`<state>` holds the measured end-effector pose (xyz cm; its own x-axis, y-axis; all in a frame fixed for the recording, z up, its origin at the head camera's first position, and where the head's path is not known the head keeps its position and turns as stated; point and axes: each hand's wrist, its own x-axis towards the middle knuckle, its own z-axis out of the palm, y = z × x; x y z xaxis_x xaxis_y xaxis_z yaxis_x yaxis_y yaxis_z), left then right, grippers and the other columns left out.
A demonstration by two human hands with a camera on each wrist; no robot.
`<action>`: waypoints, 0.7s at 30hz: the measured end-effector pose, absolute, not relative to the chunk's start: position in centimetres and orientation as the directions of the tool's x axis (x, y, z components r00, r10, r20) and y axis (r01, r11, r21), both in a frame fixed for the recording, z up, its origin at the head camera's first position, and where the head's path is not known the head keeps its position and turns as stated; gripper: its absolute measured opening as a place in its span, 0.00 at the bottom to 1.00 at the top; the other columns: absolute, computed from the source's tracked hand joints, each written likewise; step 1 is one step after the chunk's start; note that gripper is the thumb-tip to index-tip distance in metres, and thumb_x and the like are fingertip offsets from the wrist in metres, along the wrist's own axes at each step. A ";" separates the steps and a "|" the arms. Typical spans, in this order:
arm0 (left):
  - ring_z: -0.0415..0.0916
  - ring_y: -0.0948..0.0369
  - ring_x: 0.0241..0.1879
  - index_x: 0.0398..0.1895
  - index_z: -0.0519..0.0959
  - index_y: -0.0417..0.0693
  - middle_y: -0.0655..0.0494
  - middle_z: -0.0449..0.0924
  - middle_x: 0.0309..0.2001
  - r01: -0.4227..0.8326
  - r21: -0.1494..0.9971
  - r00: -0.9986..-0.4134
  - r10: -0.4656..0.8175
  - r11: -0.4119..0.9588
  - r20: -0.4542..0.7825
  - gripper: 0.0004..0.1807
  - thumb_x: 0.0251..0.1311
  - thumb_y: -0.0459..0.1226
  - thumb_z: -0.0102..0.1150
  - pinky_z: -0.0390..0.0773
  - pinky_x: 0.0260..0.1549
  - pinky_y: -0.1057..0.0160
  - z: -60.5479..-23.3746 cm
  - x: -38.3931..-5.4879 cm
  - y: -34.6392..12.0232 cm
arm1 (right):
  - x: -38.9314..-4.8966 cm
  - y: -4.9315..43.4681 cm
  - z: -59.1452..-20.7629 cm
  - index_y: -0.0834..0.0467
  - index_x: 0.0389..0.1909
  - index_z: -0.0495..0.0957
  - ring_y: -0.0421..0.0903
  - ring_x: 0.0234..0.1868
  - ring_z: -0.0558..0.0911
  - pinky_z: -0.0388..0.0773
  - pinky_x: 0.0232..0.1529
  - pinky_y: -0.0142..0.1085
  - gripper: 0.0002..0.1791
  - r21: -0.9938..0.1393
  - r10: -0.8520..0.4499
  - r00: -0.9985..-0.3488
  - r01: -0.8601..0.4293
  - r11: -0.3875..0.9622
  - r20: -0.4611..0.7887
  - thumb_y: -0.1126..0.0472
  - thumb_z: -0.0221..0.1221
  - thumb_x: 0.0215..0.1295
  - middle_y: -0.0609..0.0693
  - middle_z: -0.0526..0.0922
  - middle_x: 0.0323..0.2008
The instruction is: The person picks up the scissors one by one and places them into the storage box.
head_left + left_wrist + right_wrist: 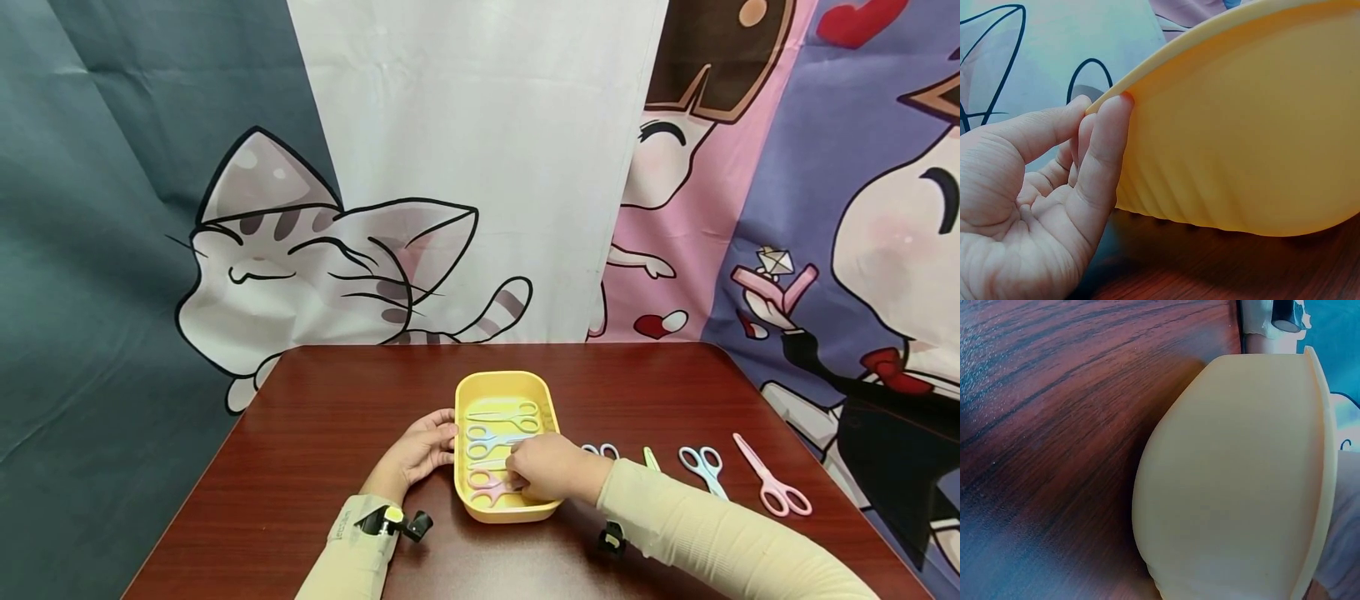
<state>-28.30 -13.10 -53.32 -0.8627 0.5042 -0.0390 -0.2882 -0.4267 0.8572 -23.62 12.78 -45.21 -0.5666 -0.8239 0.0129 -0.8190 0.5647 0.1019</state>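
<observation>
A yellow plastic tray (502,385) near the dark wooden desk's (315,417) front edge holds pastel scissors (501,415) — left hand (420,452) pinching its rim, right hand (551,467) curled inside, grip unclear; cartoon drapes (300,250) behind.

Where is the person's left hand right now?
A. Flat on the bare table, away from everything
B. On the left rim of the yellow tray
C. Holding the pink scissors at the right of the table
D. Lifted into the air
B: the left hand has its fingertips on the left rim of the yellow tray, as the left wrist view shows too.
</observation>
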 end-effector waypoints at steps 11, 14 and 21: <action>0.78 0.66 0.30 0.57 0.65 0.38 0.55 0.81 0.38 -0.282 0.860 -0.860 0.510 -0.424 -0.031 0.12 0.75 0.26 0.46 0.85 0.28 0.67 -53.2 -28.3 -13.0 | -25.0 15.0 -42.4 0.52 0.47 0.82 0.38 0.37 0.80 0.81 0.34 0.37 0.17 -0.070 -0.762 -0.637 -0.771 0.633 0.118 0.51 0.72 0.58 0.42 0.82 0.37; 0.78 0.66 0.30 0.58 0.65 0.38 0.55 0.80 0.38 -0.282 0.864 -0.860 0.510 -0.417 -0.034 0.12 0.75 0.27 0.46 0.85 0.29 0.67 -53.2 -28.2 -13.1 | -26.0 16.9 -41.0 0.55 0.49 0.80 0.40 0.37 0.80 0.82 0.37 0.39 0.19 -0.104 -0.709 -0.671 -0.738 0.666 0.217 0.56 0.72 0.58 0.46 0.82 0.39; 0.79 0.66 0.30 0.58 0.65 0.38 0.54 0.80 0.38 -0.293 0.859 -0.862 0.505 -0.421 -0.046 0.12 0.75 0.26 0.46 0.85 0.28 0.67 -53.3 -28.2 -13.1 | -28.3 24.5 -38.8 0.60 0.49 0.81 0.47 0.40 0.81 0.81 0.43 0.46 0.19 -0.165 -0.524 -0.779 -0.600 0.783 0.344 0.60 0.71 0.57 0.50 0.83 0.40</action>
<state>-28.23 -13.11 -53.28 -0.8618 0.5052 -0.0462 -0.2927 -0.4208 0.8586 -28.32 24.51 -38.82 -0.7790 -0.5242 0.3440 -0.5997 0.7830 -0.1648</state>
